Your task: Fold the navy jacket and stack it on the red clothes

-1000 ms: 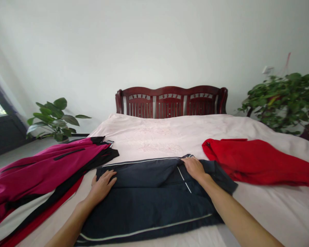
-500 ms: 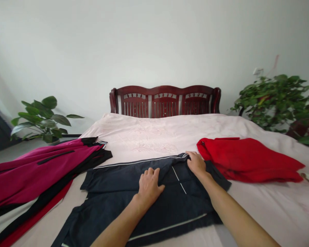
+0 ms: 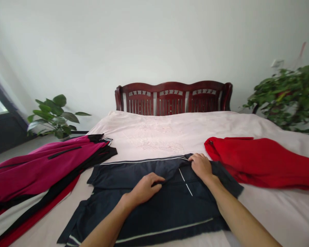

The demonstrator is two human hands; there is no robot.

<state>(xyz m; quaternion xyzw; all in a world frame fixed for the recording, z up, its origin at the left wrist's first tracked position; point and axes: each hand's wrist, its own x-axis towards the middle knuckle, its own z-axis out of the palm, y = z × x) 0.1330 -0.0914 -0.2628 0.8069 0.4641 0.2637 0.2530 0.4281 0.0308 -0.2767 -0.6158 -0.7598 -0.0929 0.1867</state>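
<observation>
A dark navy garment (image 3: 154, 206) with white piping lies spread across the bed in front of me; I cannot tell whether it is a jacket or trousers. Over its middle is my left hand (image 3: 145, 187), thumb and fingers apart, resting on the cloth. My right hand (image 3: 201, 167) has its fingers curled over the far edge of the garment, close to its right end, where the striped border bunches up.
Pink sheeting (image 3: 154, 132) covers the bed. A heap of clothes with a magenta garment (image 3: 41, 168) on top lies at the left. Folded red cloth (image 3: 262, 161) sits at the right. Behind are a carved wooden headboard (image 3: 172, 97), a left plant (image 3: 56, 115) and a right plant (image 3: 290, 94).
My left hand has turned, its fingers now pointing right instead of away from me. My right hand stays at the garment's far edge. The whole view has shifted slightly.
</observation>
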